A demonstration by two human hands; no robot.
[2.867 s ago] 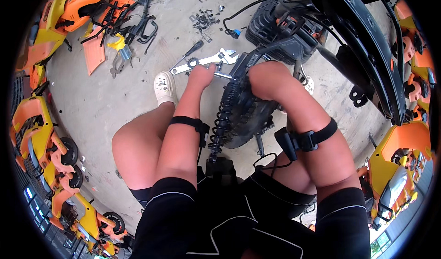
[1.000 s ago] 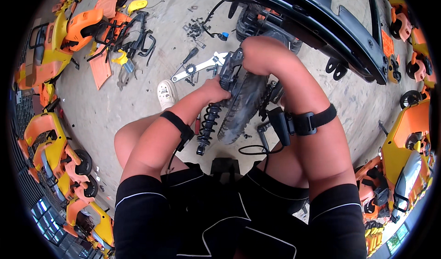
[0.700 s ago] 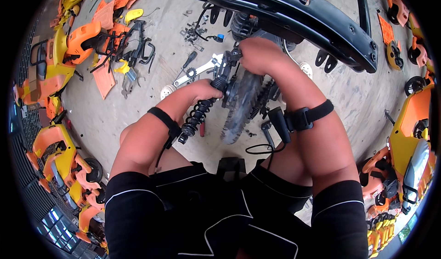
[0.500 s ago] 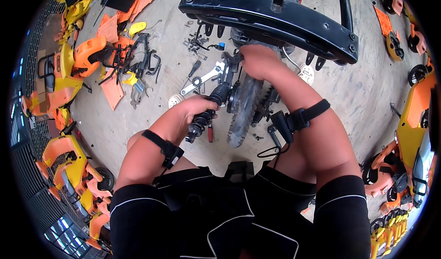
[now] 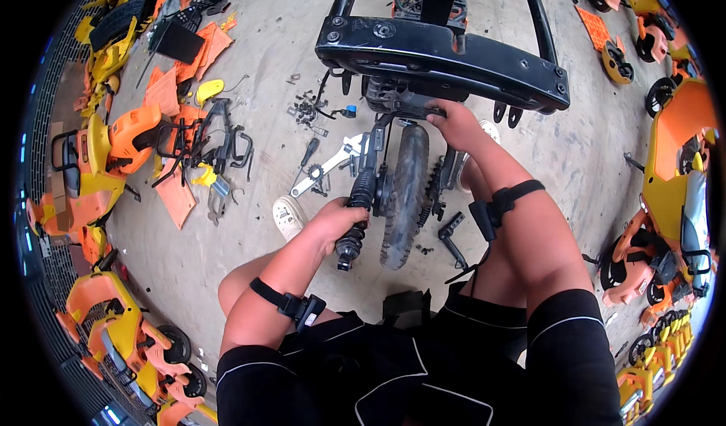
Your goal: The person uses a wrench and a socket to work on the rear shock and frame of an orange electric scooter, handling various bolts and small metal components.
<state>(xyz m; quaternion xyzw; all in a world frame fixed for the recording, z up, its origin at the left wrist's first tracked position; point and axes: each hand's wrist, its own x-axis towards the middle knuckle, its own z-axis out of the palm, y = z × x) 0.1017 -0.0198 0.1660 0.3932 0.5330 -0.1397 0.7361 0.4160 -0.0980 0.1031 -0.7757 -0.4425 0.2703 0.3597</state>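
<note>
My left hand [image 5: 340,223] is wrapped around a black shock absorber [image 5: 363,188], whose lower end sticks out below my fist. It stands beside a knobbly black tyre [image 5: 407,199] on a wheel between my legs. Over the top of the wheel, my right hand [image 5: 454,126] has its fingers closed on the end of a dark bar [image 5: 412,112]; the fingertips are partly hidden. A heavy black metal frame [image 5: 446,52] crosses above both hands. To the right of the tyre is another coil spring [image 5: 435,184].
A silver crank with a chainring [image 5: 327,167] and a screwdriver [image 5: 308,151] lie left of the wheel. A black crank arm [image 5: 452,241] lies to the right. Small loose hardware [image 5: 308,107], orange panels [image 5: 175,192] and yellow-orange bikes [image 5: 125,320] surround me.
My left hand and the shock absorber have swung right, more upright beside the tyre. My right hand has shifted right and lower along the bar. The view has moved, and my feet show more.
</note>
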